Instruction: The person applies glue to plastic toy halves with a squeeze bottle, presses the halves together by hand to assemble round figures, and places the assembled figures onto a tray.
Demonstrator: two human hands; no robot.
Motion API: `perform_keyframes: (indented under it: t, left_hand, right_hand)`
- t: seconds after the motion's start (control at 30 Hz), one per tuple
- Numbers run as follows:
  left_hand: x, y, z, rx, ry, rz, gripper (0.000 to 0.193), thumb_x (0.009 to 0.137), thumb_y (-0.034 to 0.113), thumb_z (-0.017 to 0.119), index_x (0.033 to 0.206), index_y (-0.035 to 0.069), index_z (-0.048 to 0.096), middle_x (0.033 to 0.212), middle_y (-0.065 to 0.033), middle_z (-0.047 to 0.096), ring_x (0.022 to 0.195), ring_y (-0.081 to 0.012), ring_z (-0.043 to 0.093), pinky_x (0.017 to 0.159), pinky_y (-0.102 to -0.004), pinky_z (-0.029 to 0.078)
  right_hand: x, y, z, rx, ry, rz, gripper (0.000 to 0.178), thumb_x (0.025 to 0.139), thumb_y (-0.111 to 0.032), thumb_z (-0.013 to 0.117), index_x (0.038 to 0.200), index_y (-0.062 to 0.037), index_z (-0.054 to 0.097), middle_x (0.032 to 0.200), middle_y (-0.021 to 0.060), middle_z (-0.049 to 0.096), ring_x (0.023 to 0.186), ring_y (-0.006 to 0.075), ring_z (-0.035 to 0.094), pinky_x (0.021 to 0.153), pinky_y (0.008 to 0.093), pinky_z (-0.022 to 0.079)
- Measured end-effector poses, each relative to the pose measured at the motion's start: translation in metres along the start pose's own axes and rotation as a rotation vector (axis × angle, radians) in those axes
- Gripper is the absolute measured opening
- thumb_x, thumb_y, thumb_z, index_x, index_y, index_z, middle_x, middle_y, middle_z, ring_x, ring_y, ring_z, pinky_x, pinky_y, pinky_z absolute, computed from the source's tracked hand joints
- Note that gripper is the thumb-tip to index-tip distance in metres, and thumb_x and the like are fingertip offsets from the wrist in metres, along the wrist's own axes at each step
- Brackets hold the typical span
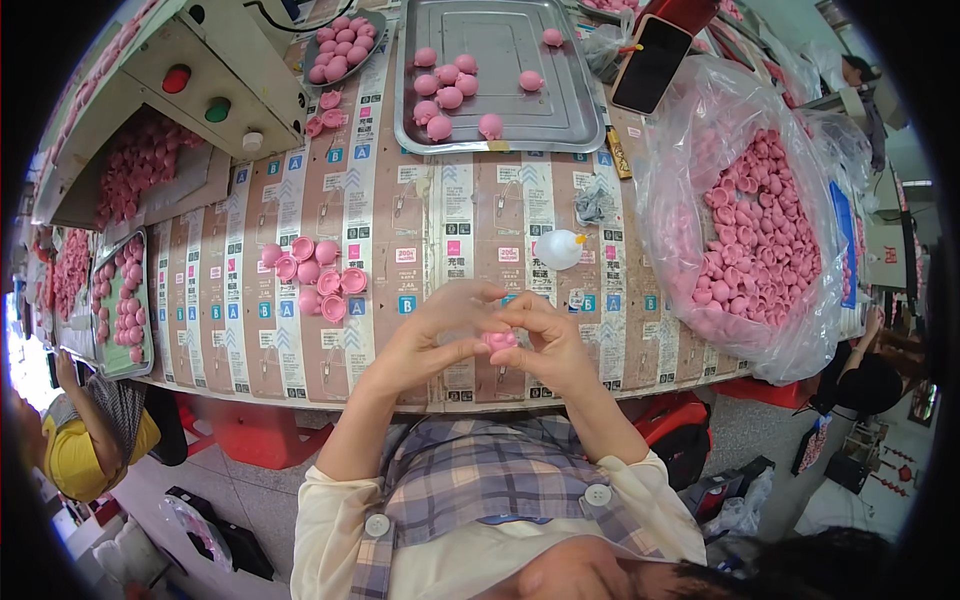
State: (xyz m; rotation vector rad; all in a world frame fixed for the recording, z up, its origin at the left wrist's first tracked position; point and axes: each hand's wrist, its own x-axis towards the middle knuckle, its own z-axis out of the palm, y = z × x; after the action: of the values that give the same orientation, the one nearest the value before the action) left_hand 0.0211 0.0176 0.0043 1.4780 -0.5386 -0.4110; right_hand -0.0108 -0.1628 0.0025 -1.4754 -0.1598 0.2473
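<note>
A small pink plastic ball-shaped piece is pinched between the fingertips of my two hands, just above the near edge of the table. My right hand grips it from the right with thumb and forefinger. My left hand closes on it from the left, thumb at its side, with the upper fingers smeared by motion. Fingers cover much of the piece. To the left lies a small group of pink half shells and balls, some with their hollow side up. A white squeeze bottle with a yellow tip stands beyond my right hand.
A metal tray with several pink balls lies at the far side. A clear bag full of pink shells stands right, a machine with red and green buttons left. A phone leans at far right. Another person sits at left.
</note>
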Motion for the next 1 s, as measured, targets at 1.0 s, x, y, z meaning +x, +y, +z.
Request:
perform_keyframes:
  t: [1.0]
  left_hand:
    - [0.01, 0.012, 0.012, 0.59, 0.357, 0.191, 0.038, 0.061, 0.013, 0.072, 0.095, 0.006, 0.055, 0.106, -0.012, 0.049, 0.102, -0.0262, 0.046, 0.085, -0.0361, 0.039]
  right_hand:
    - [0.014, 0.001, 0.008, 0.928, -0.08, 0.231, 0.039, 0.082, -0.015, 0.052, 0.117, -0.0024, 0.039, 0.112, 0.0122, 0.047, 0.107, 0.0218, 0.045, 0.091, 0.0342, 0.036]
